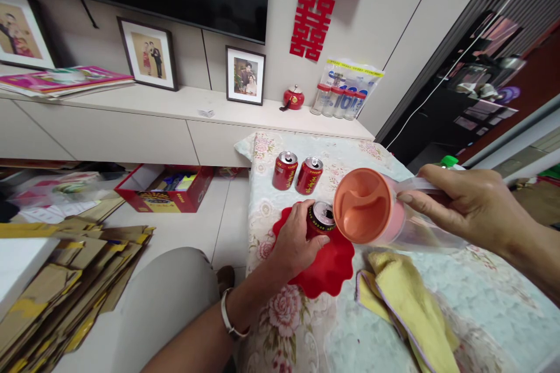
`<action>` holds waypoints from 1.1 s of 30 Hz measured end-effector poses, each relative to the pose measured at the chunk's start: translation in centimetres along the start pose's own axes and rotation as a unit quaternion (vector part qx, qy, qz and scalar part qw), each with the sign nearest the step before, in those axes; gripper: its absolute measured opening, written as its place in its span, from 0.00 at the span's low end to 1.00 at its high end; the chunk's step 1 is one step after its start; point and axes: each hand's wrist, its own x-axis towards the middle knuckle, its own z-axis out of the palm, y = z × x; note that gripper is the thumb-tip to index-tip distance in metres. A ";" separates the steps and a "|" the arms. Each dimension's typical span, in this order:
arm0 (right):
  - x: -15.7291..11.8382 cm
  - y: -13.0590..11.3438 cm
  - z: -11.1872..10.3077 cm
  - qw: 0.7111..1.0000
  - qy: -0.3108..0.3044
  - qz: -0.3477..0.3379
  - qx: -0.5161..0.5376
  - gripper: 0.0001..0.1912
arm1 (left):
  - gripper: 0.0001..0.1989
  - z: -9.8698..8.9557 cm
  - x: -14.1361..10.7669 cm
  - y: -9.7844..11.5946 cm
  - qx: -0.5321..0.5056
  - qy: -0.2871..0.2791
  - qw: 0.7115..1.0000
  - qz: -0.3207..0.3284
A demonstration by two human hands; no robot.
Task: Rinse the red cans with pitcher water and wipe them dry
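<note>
My left hand (297,239) is wrapped round a dark drink can (322,215) with an opened top, held over a red scalloped plate (335,268). In my right hand (464,198) is the handle of a clear plastic pitcher (431,233) with an orange lid (363,205). The pitcher is tipped over to the left, its lid close beside the can's top. Whether liquid is flowing I cannot tell. Behind the plate two red cans, a left one (285,172) and a right one (310,177), stand upright with their tops opened.
A yellow cloth (409,303) lies crumpled on the flowered tablecloth (284,326), in front of the pitcher. Beyond the table, a white cabinet (166,108) bears picture frames, a red pot (293,98) and several jars. A red box (161,201) and flattened cardboard (79,280) are on the floor.
</note>
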 end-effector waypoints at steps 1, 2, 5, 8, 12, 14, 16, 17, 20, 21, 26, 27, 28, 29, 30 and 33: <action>0.0 0.0 0.0 1.000 -0.002 0.001 0.001 0.28 | 0.35 0.0 0.0 0.0 0.000 0.000 1.000 0.000; 0.0 0.0 0.0 1.000 -0.003 0.001 0.003 0.28 | 0.34 0.0 0.0 0.0 -0.001 -0.001 1.000 0.000; 0.0 0.0 0.0 1.000 -0.003 0.001 0.004 0.28 | 0.34 0.0 0.0 0.0 0.000 -0.001 1.000 -0.002; -0.1 0.0 0.0 1.000 -0.005 0.003 0.004 0.28 | 0.34 0.0 0.0 0.0 0.000 -0.001 1.000 0.001; -0.3 0.1 -0.1 1.000 -0.009 0.009 0.004 0.28 | 0.35 0.0 0.1 0.0 -0.001 0.001 1.000 -0.002; -0.3 0.1 -0.2 1.000 -0.012 0.008 0.002 0.27 | 0.35 0.0 0.1 0.0 0.000 -0.001 1.000 -0.002; -0.3 0.1 -0.1 1.000 -0.010 0.005 0.001 0.27 | 0.35 0.0 0.1 0.0 0.003 -0.002 1.000 0.000; -0.3 0.1 -0.1 1.000 -0.009 0.004 0.001 0.27 | 0.35 0.0 0.1 0.0 0.004 -0.001 1.000 0.001; -0.3 0.1 0.0 1.000 -0.006 0.004 -0.001 0.28 | 0.34 0.1 0.0 -0.1 0.004 0.002 1.000 0.005; -0.3 0.1 0.0 1.000 -0.006 0.003 -0.001 0.28 | 0.34 0.1 0.0 -0.1 0.003 0.002 1.000 0.005; -0.1 -0.1 -0.1 1.000 -0.003 0.002 0.003 0.28 | 0.34 0.1 0.0 -0.1 0.006 0.001 1.000 0.003; -0.1 -0.1 -0.1 1.000 -0.003 0.002 0.002 0.28 | 0.34 0.1 0.0 -0.1 0.006 0.001 1.000 0.003; 0.0 -0.1 -0.1 1.000 -0.004 0.002 0.000 0.28 | 0.34 0.1 0.0 -0.1 0.006 0.002 1.000 0.003; -0.1 -0.1 -0.1 1.000 -0.004 0.003 -0.001 0.28 | 0.34 0.1 0.0 -0.1 0.005 0.002 1.000 0.003; -0.1 -0.1 -0.1 1.000 -0.005 0.004 -0.002 0.28 | 0.34 0.1 0.0 -0.1 0.004 0.002 1.000 0.003; -0.1 0.0 -0.1 1.000 -0.006 0.004 -0.002 0.28 | 0.34 0.1 0.0 -0.1 0.003 0.001 1.000 0.005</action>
